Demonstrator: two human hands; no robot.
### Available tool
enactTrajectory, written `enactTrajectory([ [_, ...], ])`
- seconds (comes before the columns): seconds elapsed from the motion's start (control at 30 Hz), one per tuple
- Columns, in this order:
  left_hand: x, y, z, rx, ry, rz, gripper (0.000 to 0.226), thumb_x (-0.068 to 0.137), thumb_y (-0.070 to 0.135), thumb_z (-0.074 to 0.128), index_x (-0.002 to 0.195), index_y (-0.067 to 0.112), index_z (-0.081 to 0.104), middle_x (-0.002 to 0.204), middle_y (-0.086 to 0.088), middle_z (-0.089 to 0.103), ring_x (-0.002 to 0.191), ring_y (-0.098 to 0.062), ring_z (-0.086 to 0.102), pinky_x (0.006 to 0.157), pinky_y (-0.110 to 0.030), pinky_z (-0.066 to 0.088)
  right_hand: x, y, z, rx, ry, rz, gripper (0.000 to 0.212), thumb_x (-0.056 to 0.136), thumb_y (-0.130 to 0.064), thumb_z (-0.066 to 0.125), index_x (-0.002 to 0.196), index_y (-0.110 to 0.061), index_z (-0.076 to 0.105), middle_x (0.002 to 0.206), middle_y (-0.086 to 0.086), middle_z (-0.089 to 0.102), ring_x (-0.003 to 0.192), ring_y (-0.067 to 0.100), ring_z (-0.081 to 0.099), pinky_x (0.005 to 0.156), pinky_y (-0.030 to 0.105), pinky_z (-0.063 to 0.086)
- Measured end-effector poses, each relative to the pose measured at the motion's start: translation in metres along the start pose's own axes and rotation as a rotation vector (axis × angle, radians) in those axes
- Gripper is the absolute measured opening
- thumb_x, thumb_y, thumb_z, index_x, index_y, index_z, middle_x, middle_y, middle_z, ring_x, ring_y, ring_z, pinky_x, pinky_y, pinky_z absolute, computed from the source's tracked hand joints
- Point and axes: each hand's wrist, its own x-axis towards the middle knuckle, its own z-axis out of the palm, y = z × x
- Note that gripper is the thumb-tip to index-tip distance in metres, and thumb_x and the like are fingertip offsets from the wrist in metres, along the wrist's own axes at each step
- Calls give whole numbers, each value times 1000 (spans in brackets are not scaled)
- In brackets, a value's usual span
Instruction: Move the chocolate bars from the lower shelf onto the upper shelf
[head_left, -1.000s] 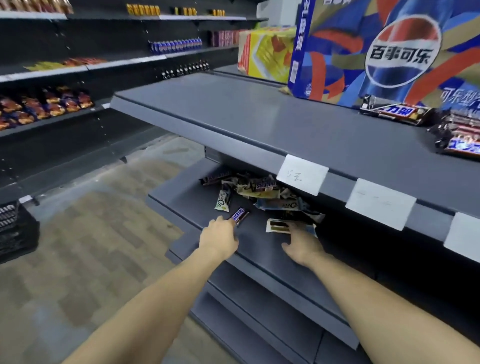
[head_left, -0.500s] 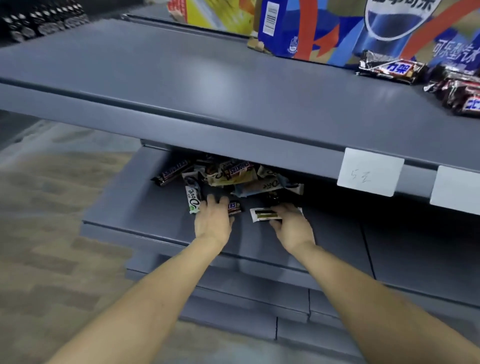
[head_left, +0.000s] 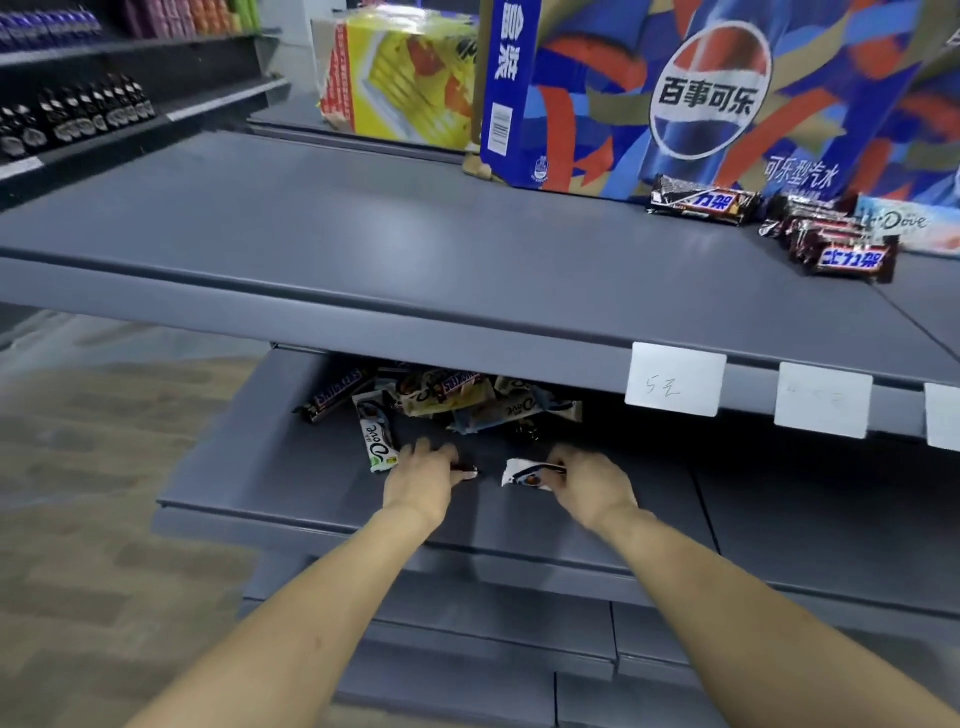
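**Lower-shelf pickup, both hands engaged**

Step in hand: grasping stage of the transfer, judged from both hands down on the lower shelf (head_left: 218, 467) and nothing lifted yet.

Left hand (head_left: 418, 480): near the front edge of the lower shelf, left of centre; fingers curled over a small dark bar (head_left: 466, 472), only its end showing past the fingertips. Grasping that bar, by the look of it.

Right hand (head_left: 589, 486): just right of the left hand, near the same front edge; fingers pinching a white-wrapped bar (head_left: 527, 474) at its right end, bar lying flat on the shelf.

Remaining stock, lower shelf: loose heap of chocolate bars (head_left: 467, 402) toward the back edge, partly hidden under the lip of the upper shelf. One dark bar (head_left: 335, 395) at the heap's left end. One white and green bar (head_left: 379, 439) lying apart from the heap, just left of the left hand.

Upper shelf (head_left: 363, 249): mostly bare grey surface. Several bars already placed (head_left: 836, 244) toward the back right corner, in front of a large blue cola box (head_left: 701, 93). Yellow carton (head_left: 400, 83) behind, left of the box. White price tags (head_left: 674, 379) clipped to the front edge.

Progress, as judged: early to middle; the heap below outnumbers the bars above.

Next move calls for: secure closure on both bars, withdrawal toward the front edge to clear the upper shelf's overhanging lip, then a raise and a reach to the back right, beside the bars already there. Risk, as judged: knuckles or wrappers catching the lip or the price tags on the way up.
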Motion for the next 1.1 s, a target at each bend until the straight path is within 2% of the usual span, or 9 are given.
enactTrajectory([
  [0.13, -2, 0, -1, -1, -18, 31, 27, 93, 32, 60, 118, 22, 55, 117, -3, 50, 113, -26, 44, 93, -33, 41, 0, 4, 9, 52, 40, 60, 40, 89, -36, 63, 127, -26, 55, 128, 4, 51, 106, 28, 61, 81, 34, 52],
  [0.2, -3, 0, 0, 2, -15, 31, 27, 90, 27, 66, 114, 24, 54, 117, -1, 50, 112, -26, 45, 90, -34, 43, -2, 10, 15, 107, 53, 106, 42, 88, -34, 63, 127, -25, 54, 130, 3, 46, 105, 28, 60, 81, 35, 52],
  [0.3, -3, -2, 2, 3, -10, 13, 30, 87, 24, 69, 114, 25, 55, 117, -1, 49, 113, -26, 45, 88, -36, 45, -3, 16, 23, 160, 61, 108, 44, 89, -34, 63, 131, -24, 53, 132, 2, 45, 107, 27, 58, 82, 35, 51],
  [0.43, -2, -2, 7, -1, -14, -4, 35, 87, 22, 68, 121, 25, 58, 121, -1, 49, 113, -27, 44, 89, -37, 47, -1, 20, 27, 229, 62, 104, 59, 89, -29, 65, 143, -22, 44, 137, 4, 47, 119, 27, 53, 94, 38, 50],
  [0.53, -1, -3, 8, -15, -12, -21, 38, 86, 24, 70, 123, 24, 59, 122, -2, 49, 115, -26, 45, 91, -37, 47, -3, 21, 27, 242, 76, 89, 58, 89, -25, 65, 144, -22, 45, 140, 3, 47, 123, 25, 51, 99, 36, 47],
  [0.67, 1, -4, 8, -44, -5, -9, 42, 84, 22, 73, 124, 25, 59, 121, -1, 50, 115, -25, 45, 92, -37, 46, -7, 24, 25, 229, 93, 76, 54, 88, -26, 68, 139, -23, 52, 137, -1, 51, 119, 21, 55, 97, 34, 48],
  [0.83, 3, -9, 6, -148, -37, 10, 38, 82, 18, 74, 117, 23, 62, 118, -2, 50, 112, -23, 49, 96, -34, 44, -15, 25, 21, 147, 111, 56, 44, 88, -31, 67, 131, -28, 58, 131, -3, 52, 106, 22, 61, 85, 34, 53],
  [1.0, 1, -7, 0, -197, -39, 34, 28, 101, 32, 47, 121, 18, 60, 110, -7, 62, 102, -28, 57, 84, -36, 49, -20, 31, 16, 117, 135, 58, 44, 90, -34, 65, 133, -29, 56, 131, -4, 51, 103, 21, 63, 81, 32, 54],
  [1.1, 0, -3, -8, -450, -62, 17, 32, 104, 27, 40, 132, 19, 54, 111, -7, 68, 92, -20, 62, 78, -28, 49, -22, 34, 11, 127, 149, 72, 44, 91, -34, 65, 133, -29, 55, 134, -4, 50, 104, 22, 63, 82, 33, 54],
])
